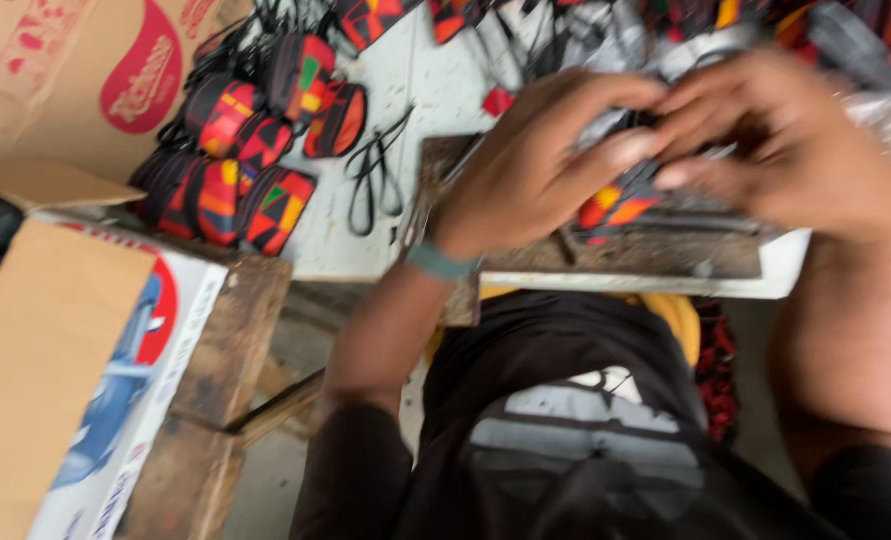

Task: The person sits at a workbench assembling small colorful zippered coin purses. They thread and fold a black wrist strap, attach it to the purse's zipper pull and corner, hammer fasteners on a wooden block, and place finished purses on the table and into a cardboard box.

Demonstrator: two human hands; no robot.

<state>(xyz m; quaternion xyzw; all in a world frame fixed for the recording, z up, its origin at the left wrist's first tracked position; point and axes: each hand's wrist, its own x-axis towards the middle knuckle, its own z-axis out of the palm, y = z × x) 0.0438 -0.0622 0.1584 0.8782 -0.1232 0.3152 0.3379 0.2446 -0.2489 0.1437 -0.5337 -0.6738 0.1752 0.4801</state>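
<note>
Pouch (620,205) pinched between left hand (535,165) and right hand (785,150) over tabletop (415,90) (frame blurred); keep both grips firm, fabric taut.

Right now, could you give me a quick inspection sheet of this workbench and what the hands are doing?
Surface: white table, scuffed; worn wooden block under the hands.
Job's things: small patterned pouch, red, orange and black.
Clutter: pile of finished pouches; more blurred at the far edge.
Grip: left hand and right hand both closed on the pouch.
Cables: black cords lying loose.
Surroundings: cardboard boxes on a wooden bench.
</note>
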